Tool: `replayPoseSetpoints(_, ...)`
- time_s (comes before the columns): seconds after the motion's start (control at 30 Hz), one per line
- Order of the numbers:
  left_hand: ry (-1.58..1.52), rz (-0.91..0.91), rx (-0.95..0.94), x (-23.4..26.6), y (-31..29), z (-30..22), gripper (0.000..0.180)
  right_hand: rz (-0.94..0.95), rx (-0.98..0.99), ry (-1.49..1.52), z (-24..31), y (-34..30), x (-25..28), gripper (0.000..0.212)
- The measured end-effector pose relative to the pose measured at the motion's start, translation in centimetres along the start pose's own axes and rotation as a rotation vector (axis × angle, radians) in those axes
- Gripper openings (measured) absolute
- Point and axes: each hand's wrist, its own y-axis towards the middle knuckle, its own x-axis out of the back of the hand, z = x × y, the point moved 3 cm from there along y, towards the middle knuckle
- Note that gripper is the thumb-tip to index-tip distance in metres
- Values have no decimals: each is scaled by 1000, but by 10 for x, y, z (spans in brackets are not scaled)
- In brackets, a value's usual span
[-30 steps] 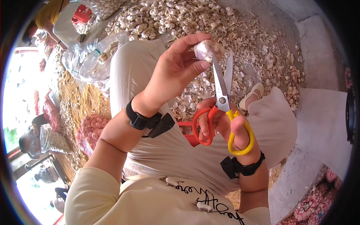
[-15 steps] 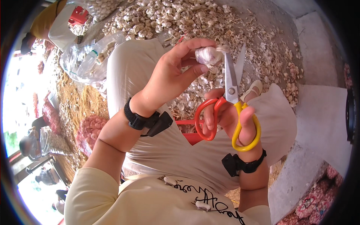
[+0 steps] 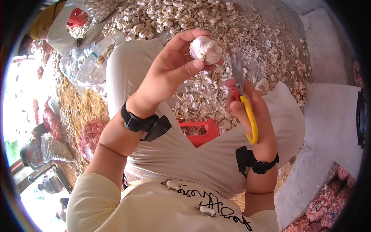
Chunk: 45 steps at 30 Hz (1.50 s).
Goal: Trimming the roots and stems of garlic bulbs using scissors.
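A whitish-purple garlic bulb (image 3: 205,50) is pinched between the thumb and fingers of my left hand (image 3: 176,65), raised above the heap. My right hand (image 3: 253,104) grips a pair of scissors with one yellow handle (image 3: 250,120) and one red handle, the red one mostly hidden by my fingers. Their metal blades point up and away, a little to the right of the bulb and apart from it. The blades look close together and slightly blurred.
Beyond my hands spreads a pile of garlic bulbs (image 3: 170,15) with loose skins. Between my legs sits a red plastic frame (image 3: 208,131). Clear plastic bags (image 3: 87,63) and a pink net sack (image 3: 92,133) lie left; a pale concrete block (image 3: 330,116) stands right.
The scissors have turned edge-on and their blades have come together, moving away from the bulb. My left hand has shifted slightly left and up, turning the garlic bulb.
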Motion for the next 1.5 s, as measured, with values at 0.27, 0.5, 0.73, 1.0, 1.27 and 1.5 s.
replayPoseSetpoints(0.27,10,-109,-146,7,3,0,49,4,-69,-19,-4,-1,-6,44)
replayPoseSetpoints(0.5,64,-137,-110,8,1,-2,52,40,2,24,-9,1,-5,51)
replayPoseSetpoints(0.73,39,-140,3,-4,-1,3,54,145,113,302,2,-1,-14,64)
replayPoseSetpoints(1.0,108,-141,17,-1,0,4,48,209,78,303,6,-7,-20,69)
replayPoseSetpoints(1.27,292,-169,-116,-6,0,2,48,197,91,250,1,-4,-18,67)
replayPoseSetpoints(1.5,445,-92,-152,-8,-1,2,44,70,218,315,-2,3,-15,56)
